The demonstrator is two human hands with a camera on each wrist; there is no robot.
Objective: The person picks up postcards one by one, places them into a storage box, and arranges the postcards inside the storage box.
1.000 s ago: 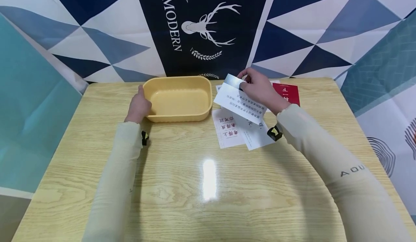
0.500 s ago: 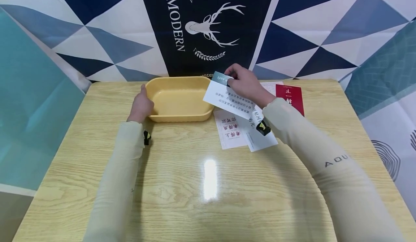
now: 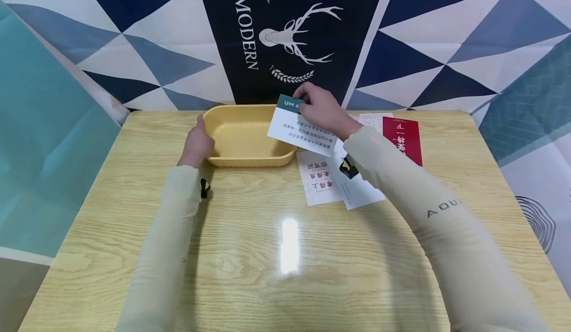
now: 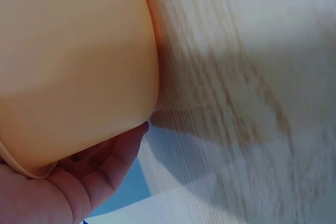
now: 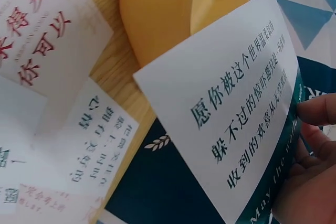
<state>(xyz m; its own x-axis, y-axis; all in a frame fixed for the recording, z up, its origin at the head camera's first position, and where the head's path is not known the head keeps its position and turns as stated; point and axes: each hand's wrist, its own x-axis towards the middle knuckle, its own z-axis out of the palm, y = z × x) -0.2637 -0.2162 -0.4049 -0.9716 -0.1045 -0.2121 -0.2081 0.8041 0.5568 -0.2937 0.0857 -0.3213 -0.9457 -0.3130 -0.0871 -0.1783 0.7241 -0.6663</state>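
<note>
The right hand [image 3: 323, 110] pinches a white card with a dark green band [image 3: 297, 131] by its green end, thumb and fingers [image 5: 315, 113] closed on the edge, and holds it in the air, tilted, over the right end of a yellow plastic tub [image 3: 232, 138]. Printed Chinese lines run across the card's white face. The left hand [image 3: 198, 143] grips the tub's left end, the thumb over the rim and the curled fingers [image 4: 118, 153] against the outer wall, with the tub standing on a light wooden table [image 3: 285, 252]. Below the held card, just under the right wrist, 2 white cards lie flat and overlapping on the table: 1 with red characters [image 3: 317, 178] and 1 with small black print [image 3: 360, 191]. To the right of the right hand lies a red card [image 3: 403, 134], partly over another pale card [image 3: 372, 120]. Behind the table hangs a patterned cloth with a deer emblem [image 3: 294, 39]
</note>
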